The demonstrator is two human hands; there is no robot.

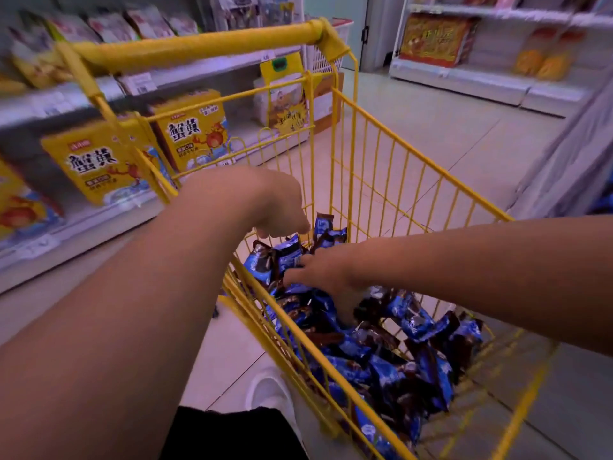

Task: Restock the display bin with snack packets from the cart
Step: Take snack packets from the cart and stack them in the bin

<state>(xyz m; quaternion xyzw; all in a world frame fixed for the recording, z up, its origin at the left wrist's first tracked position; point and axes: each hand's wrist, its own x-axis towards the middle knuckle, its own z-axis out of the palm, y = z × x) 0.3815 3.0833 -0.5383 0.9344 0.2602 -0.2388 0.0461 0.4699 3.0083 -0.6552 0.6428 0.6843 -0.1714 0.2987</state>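
A yellow wire cart (408, 167) stands in front of me, its floor covered with several blue-and-brown snack packets (411, 320). My right hand (325, 277) is inside the cart with its fingers spread over the pile and its thumb pushed down between packets. My left hand (275, 204) hangs over the cart's far left corner, fingers bent downward. Its fingertips meet the top edge of an upright packet (292, 244), and the back of the hand hides whether they pinch it. A patch of the same blue packets (604, 204) shows at the right edge of the view.
The cart's yellow handle bar (199, 48) crosses the top. Shelves with yellow snack boxes (99, 161) run along the left, close to the cart. More shelving (481, 71) stands at the back right, and a grey display side (570, 154) on the right. My white shoe (272, 390) is beside the cart.
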